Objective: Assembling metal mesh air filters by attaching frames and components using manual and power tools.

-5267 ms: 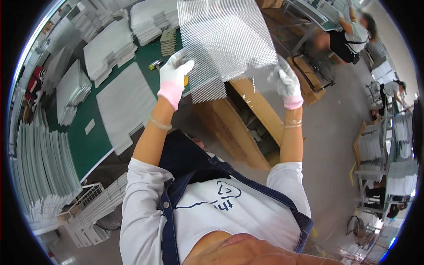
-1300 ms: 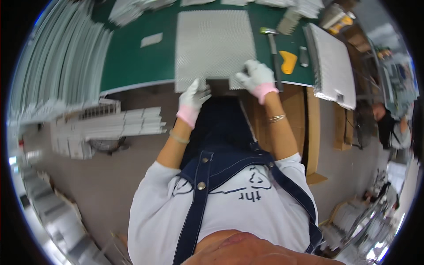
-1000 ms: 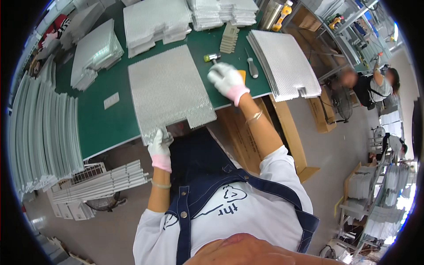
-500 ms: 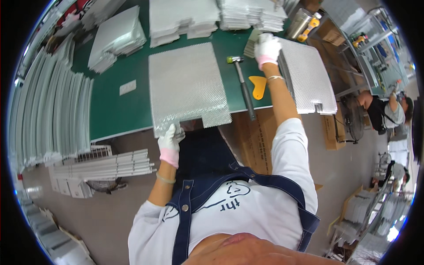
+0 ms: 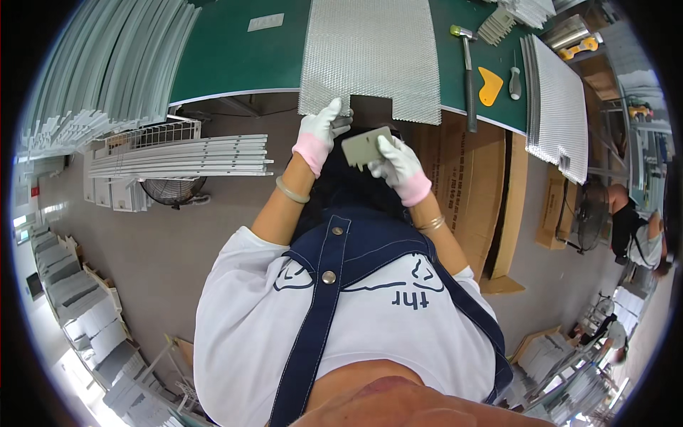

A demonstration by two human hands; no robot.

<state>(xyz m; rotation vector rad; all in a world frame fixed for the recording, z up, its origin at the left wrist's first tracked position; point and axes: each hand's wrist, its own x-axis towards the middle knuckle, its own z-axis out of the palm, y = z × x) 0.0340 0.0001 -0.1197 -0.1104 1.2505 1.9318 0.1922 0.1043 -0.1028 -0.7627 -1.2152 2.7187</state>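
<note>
A silver mesh panel [image 5: 371, 60] lies on the green table, its notched near edge sticking out past the table's front. My left hand [image 5: 324, 132], in a white glove with a pink cuff, is closed on the panel's near left corner. In front of that edge my right hand [image 5: 400, 169], gloved alike, pinches a small flat grey-beige plate [image 5: 365, 147] with a toothed lower edge. The plate is close to the panel's notch and apart from it. Similar toothed pieces [image 5: 496, 26] lie at the far right of the table.
Right of the panel lie a mallet [image 5: 467, 71], a yellow scraper [image 5: 489, 85] and a screwdriver [image 5: 514, 84]. Stacked mesh panels [image 5: 558, 107] overhang the table's right end. Long white frame strips [image 5: 114, 64] are piled at left. A cardboard box [image 5: 469, 185] stands below the table.
My right hand has come back from the far right of the table, now with the toothed plate in it. My left hand still holds the panel's corner. The whole view has shifted.
</note>
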